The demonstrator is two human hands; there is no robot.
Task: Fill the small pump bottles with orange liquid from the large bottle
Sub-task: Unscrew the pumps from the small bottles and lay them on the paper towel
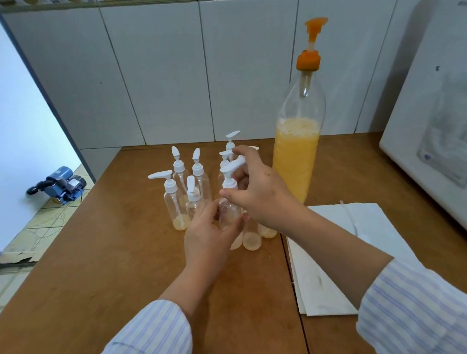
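Several small clear pump bottles with white pump heads (175, 200) stand clustered mid-table, most with a little orange liquid at the bottom. My left hand (208, 238) grips the clear body of one small bottle (228, 213) at the front of the cluster. My right hand (259, 191) pinches that bottle's white pump cap (229, 181) between thumb and fingers. The large clear bottle (300, 152), about half full of orange liquid and topped by an orange pump (311, 50), stands just right of the cluster.
The brown wooden table (116, 275) backs onto a white tiled wall. A white folded cloth or paper (328, 270) lies at the right front. A white appliance (451, 125) stands at the right edge. On the floor at left sits a blue water pump (60, 185).
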